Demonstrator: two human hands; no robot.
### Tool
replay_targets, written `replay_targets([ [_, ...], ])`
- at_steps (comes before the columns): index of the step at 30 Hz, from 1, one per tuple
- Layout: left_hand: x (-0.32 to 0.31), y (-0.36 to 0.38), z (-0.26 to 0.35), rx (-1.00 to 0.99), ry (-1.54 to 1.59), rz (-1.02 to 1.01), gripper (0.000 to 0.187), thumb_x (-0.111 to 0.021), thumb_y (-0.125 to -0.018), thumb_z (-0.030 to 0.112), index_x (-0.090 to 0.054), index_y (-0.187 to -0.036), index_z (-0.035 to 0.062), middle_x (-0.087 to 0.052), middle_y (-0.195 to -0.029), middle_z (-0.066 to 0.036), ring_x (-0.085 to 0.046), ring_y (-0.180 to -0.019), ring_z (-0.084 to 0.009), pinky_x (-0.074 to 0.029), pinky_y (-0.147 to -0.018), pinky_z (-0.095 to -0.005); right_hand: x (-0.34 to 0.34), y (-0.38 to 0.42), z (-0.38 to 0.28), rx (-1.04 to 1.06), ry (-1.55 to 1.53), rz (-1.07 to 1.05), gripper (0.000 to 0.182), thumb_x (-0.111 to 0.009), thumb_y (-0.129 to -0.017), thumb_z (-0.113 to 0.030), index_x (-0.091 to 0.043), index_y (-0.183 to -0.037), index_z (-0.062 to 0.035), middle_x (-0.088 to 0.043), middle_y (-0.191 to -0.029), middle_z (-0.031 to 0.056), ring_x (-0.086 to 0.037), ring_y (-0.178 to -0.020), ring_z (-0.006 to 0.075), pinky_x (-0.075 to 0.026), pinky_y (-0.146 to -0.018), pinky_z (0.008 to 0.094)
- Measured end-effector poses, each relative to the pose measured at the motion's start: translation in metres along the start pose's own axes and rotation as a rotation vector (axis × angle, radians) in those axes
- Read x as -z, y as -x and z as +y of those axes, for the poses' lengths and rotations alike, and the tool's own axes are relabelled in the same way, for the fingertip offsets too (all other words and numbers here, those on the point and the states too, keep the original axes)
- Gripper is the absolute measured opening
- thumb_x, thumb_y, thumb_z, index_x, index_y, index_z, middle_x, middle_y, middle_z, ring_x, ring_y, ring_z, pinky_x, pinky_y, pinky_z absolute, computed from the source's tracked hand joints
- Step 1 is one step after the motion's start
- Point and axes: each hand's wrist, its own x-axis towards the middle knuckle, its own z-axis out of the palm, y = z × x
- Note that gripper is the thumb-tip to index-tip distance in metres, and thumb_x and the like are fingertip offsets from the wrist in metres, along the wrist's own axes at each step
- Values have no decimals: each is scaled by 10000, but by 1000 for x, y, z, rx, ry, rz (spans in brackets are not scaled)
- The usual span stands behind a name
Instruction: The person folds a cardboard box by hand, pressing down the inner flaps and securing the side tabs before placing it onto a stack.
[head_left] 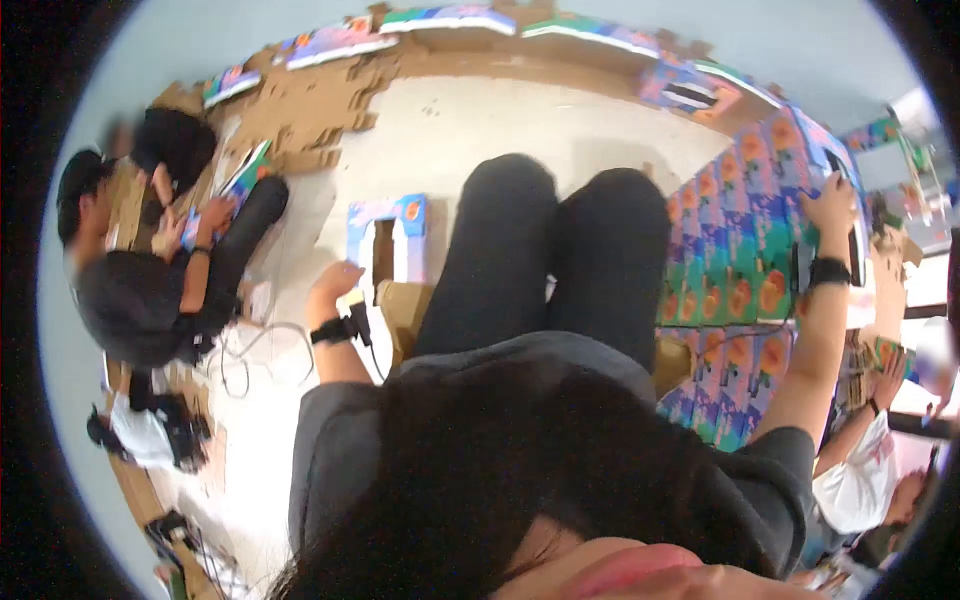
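My left hand (334,284) is at the lower left edge of a blue and pink box (415,225) with a long opening edged in white; its small, blurred fingers do not show whether they grip it. My right hand (832,206) is closed on the upper edge of another colourful box (822,150), its thumb apart from the fingers. That box is beside rows of packed blue, pink and green boxes (735,230). Dark bands are on both my wrists.
Flattened cardboard (300,105) and more boxes (450,18) line the far edge. At the left, a seated person in black (135,300) handles a box near another person (175,145). A cable (235,365) lies on the floor. A person in white (860,480) is at the lower right.
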Motion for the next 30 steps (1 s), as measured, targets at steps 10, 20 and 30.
replay_targets([
  [10,-114,-40,-41,128,196,-232,553,-572,-893,482,-711,-1080,-19,-677,-1156,-241,-640,-1099,-394,-488,-928,-454,-123,128,-186,920,-1089,-522,382,-637,-878,-271,-652,-1094,45,-709,-1049,209,-651,-943,370,-500,-845,405],
  [20,-185,-93,-30,266,286,41,1078,-742,-763,442,-131,-1559,46,-455,-1434,-286,-479,-1313,-413,-406,-1093,-482,-128,164,-176,319,-490,-955,411,-570,-935,-314,-655,-1124,40,-700,-1110,128,-637,-1027,337,-479,-898,405],
  [30,-218,-90,-1,388,204,-321,1276,-791,-749,435,161,-1552,153,-377,-1468,-325,-518,-1263,-446,-464,-1037,-500,-153,175,-178,339,-363,-985,381,-577,-932,-321,-660,-1083,19,-688,-1035,149,-638,-970,356,-483,-849,418],
])
